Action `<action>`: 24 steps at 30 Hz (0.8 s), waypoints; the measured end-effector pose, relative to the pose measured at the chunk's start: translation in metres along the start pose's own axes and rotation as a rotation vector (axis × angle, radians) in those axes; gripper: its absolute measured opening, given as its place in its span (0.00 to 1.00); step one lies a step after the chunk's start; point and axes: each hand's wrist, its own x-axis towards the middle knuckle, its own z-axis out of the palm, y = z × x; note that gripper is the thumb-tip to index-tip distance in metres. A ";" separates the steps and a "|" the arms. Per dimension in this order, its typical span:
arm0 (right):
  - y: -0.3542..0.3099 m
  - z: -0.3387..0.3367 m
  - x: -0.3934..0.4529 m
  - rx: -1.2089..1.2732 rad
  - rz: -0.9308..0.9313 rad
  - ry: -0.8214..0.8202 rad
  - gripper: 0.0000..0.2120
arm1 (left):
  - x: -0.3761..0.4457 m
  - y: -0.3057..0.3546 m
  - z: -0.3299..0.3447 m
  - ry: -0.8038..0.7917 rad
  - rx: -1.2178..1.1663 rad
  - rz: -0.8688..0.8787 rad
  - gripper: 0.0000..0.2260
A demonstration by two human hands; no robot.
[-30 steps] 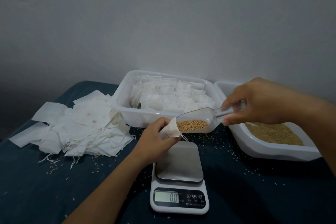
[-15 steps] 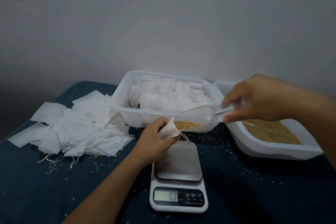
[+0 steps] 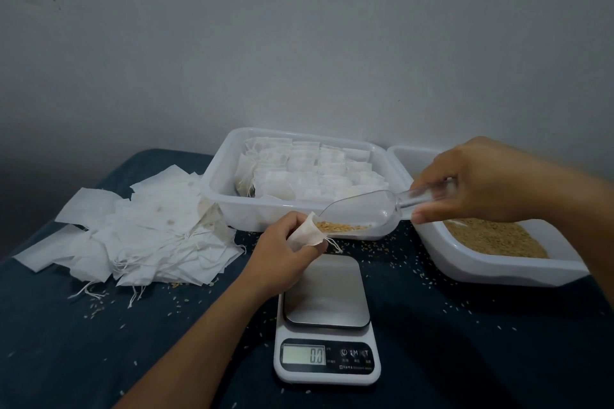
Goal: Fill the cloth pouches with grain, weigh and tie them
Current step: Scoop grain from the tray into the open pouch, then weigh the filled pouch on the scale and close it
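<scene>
Broadly, a table (image 3: 465, 359) covered in dark blue cloth was seen against a grey wall, with loose grains scattered over it. At its back edge, near the middle, a white tub (image 3: 226, 196) was packed with rows of filled pouches (image 3: 319, 176). Just beside it, at the back right corner, a second white tub (image 3: 498, 271) held loose grain (image 3: 495, 237). Toward the left edge, a heap of flat empty pouches (image 3: 139, 232) with trailing strings was spread out. At the front edge, near the middle, a white kitchen scale (image 3: 327, 319) was placed, its steel plate bare and its display reading 0.0. Above the far end of the scale, a clear plastic scoop (image 3: 365, 212) was gripped by its handle in the right hand (image 3: 478, 183) and tilted down to the left, a little grain lying at its lip. The lip was set at the mouth of a small cloth pouch (image 3: 307, 234), which was pinched open in the curled fingers of the left hand (image 3: 282, 249).
</scene>
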 end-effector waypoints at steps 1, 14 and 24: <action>0.004 0.002 -0.001 0.030 -0.007 0.005 0.28 | 0.000 0.000 0.000 0.002 -0.003 -0.003 0.07; 0.043 0.065 -0.010 0.575 0.152 0.185 0.17 | -0.002 0.017 0.000 -0.039 -0.461 -0.186 0.10; -0.027 0.147 0.036 1.095 -0.022 0.123 0.11 | -0.013 0.021 -0.013 -0.550 -1.119 -0.430 0.22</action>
